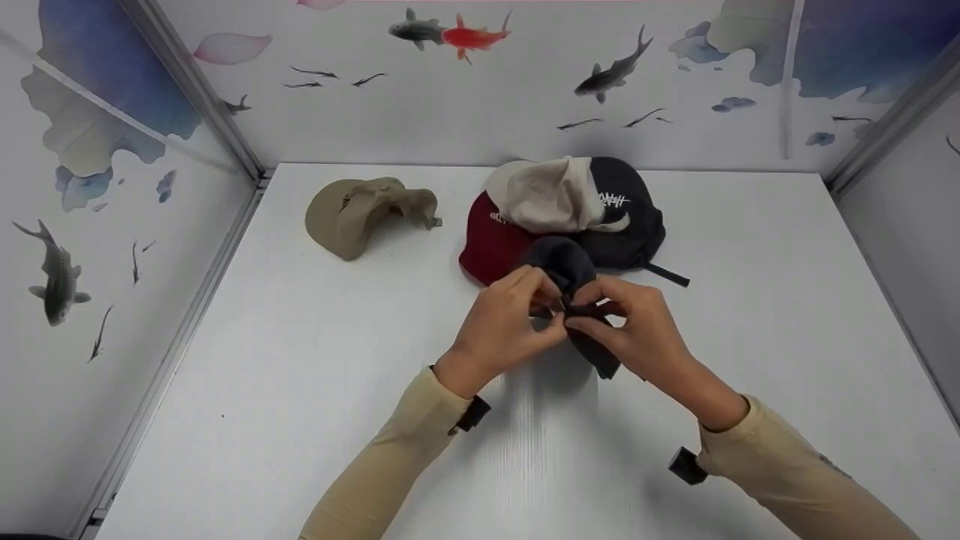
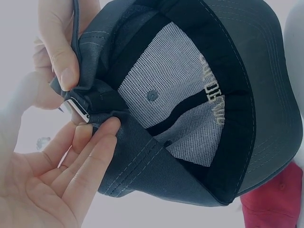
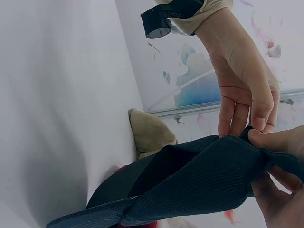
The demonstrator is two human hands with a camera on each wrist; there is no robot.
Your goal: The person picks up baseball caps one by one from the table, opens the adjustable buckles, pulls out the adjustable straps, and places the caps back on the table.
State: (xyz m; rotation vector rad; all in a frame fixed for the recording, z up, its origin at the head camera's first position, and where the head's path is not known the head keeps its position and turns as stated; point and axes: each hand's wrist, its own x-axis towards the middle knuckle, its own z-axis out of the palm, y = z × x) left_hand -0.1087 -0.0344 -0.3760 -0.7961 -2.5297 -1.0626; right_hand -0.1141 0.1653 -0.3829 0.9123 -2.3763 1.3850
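Both hands work at the back of a dark blue-grey baseball cap [image 1: 561, 257], held above the white table. In the left wrist view the cap's mesh lining [image 2: 156, 80] faces the camera, with lettering showing through near the brim. My left hand [image 1: 504, 322] pinches the back band beside a small metal buckle [image 2: 79, 110]. My right hand [image 1: 646, 330] pinches the adjustment strap [image 2: 76, 35] right at that buckle, thumb on top. The strap's free end hangs past the right fingers. In the right wrist view the cap's side [image 3: 194, 180] hides part of its inside.
Behind the hands, a dark red cap [image 1: 487, 240], a cream cap [image 1: 551, 195] and a black cap [image 1: 634, 217] lie piled together. A khaki cap [image 1: 337, 217] lies apart at the back left. Printed panels [image 1: 525, 90] wall the white table [image 1: 300, 375].
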